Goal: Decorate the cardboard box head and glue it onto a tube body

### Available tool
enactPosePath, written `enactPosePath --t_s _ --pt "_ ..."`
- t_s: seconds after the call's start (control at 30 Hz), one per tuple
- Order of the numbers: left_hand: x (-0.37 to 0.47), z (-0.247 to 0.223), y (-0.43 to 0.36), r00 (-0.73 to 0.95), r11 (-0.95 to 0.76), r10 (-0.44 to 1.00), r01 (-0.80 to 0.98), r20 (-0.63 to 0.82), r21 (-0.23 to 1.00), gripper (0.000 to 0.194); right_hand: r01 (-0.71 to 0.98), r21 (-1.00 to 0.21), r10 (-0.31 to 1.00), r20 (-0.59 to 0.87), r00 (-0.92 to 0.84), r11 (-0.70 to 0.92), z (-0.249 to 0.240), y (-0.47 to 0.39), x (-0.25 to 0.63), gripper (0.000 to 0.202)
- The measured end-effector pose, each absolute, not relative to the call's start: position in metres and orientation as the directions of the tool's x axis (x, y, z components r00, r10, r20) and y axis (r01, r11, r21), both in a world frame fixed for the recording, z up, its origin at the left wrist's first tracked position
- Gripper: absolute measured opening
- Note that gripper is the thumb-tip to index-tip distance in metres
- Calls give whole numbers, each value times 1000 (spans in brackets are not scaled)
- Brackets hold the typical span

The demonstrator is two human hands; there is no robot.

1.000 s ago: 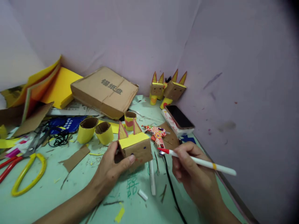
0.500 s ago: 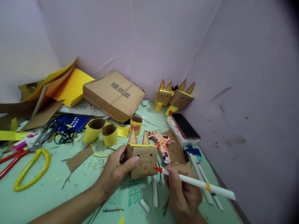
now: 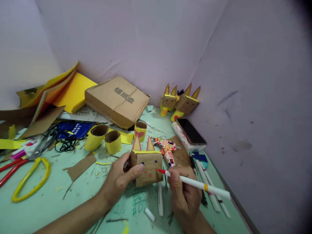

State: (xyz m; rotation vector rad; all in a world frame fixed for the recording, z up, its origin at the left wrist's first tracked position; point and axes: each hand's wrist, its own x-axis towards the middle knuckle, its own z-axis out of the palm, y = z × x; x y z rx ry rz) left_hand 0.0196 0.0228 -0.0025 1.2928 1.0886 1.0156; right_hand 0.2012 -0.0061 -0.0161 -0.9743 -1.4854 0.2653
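My left hand [image 3: 122,177] is closed round the left side of a small cardboard box head [image 3: 149,177], thumb on its front. The head has pointed ears, a yellow top strip, two blue dot eyes and several red dots. My right hand [image 3: 184,188] grips a white felt-tip pen [image 3: 195,182] with a red tip, which meets the right part of the drawn face. Just behind the head lies a hot glue gun [image 3: 168,150] with a colourful pattern. Yellow-wrapped cardboard tubes [image 3: 113,143] stand behind my left hand, one of them bearing a red heart.
Scissors [image 3: 36,177] with red and yellow handles lie at left, near black cord [image 3: 67,144]. A flat cardboard box [image 3: 117,100] and yellow sheets [image 3: 75,92] are piled behind. Finished cardboard figures [image 3: 186,103], a phone [image 3: 190,130] and more pens [image 3: 209,191] are at right.
The red pen tip has moved slightly up and left, from the face's lower right edge onto its right cheek. My right hand has shifted with it; the left keeps its hold.
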Motion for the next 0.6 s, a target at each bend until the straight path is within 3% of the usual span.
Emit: enactPosePath --t_s 0.27,0.6 --pt "20 -3 21 217 40 976 -20 -35 999 46 472 -619 663 743 93 628 -18 -4 204 15" --pt "20 -3 21 228 54 973 -42 -43 998 47 410 -717 745 655 123 563 -17 -8 202 18"
